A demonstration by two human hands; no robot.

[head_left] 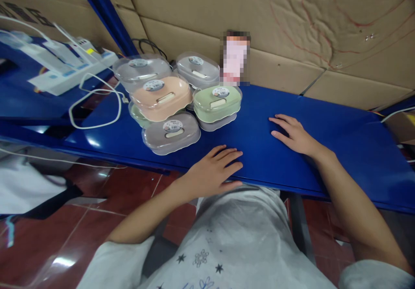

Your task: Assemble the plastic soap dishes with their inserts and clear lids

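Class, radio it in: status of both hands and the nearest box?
Left hand flat on blue table, empty. Right hand flat, empty. Grey lidded box nearest left hand, untouched. Nothing between.

Overhead light glares off the glossy blue table [324, 124] and red floor [65, 261]; frame edges soft, warped.

I see bare blue shelf [340, 133] right of my right hand [293, 135]. Left of my left hand [215, 170], stacked lidded boxes [171, 98] block the way, with a white cable [94, 107] beyond and cardboard wall [259, 20] behind.
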